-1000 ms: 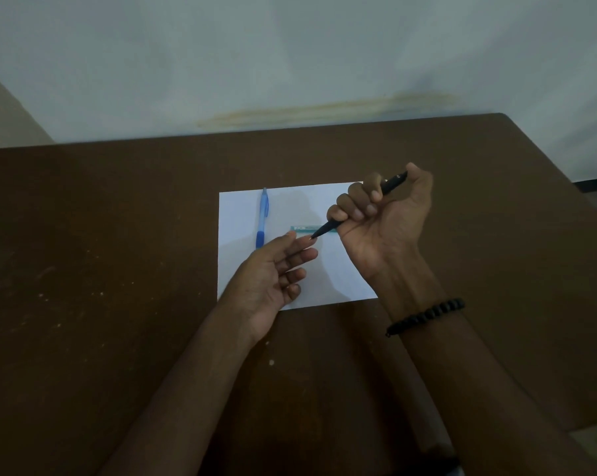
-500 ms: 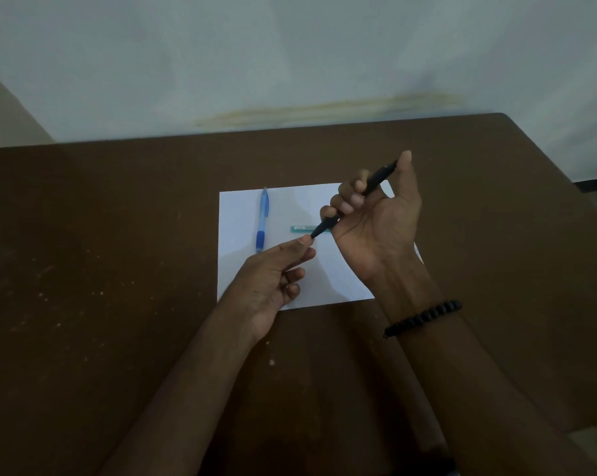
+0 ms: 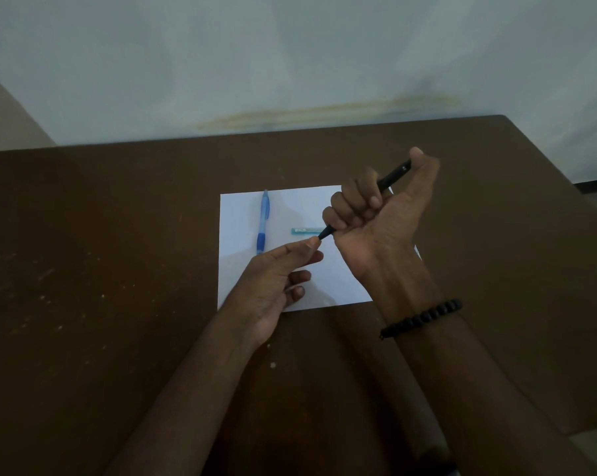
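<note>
A black pen (image 3: 391,176) is held slanted above a white sheet of paper (image 3: 241,273). My right hand (image 3: 381,231) grips its barrel in a fist, palm turned toward me, with the thumb bent over the pen's upper end. My left hand (image 3: 276,280) reaches in from the lower left, and its thumb and forefinger pinch the pen's lower tip. The other left fingers are loosely curled. A blue pen (image 3: 262,221) lies lengthwise on the sheet's left part. A small teal tube (image 3: 305,230) lies on the sheet just behind the black pen's tip.
The sheet rests on a dark brown table (image 3: 118,252) with pale specks on its left side. A stained pale wall (image 3: 324,63) stands right behind the table's far edge. A black bead bracelet (image 3: 424,317) circles my right wrist.
My right thumb, straightened half a second ago, has bent back over the pen's upper end. My left thumb and forefinger have closed together at the pen's tip.
</note>
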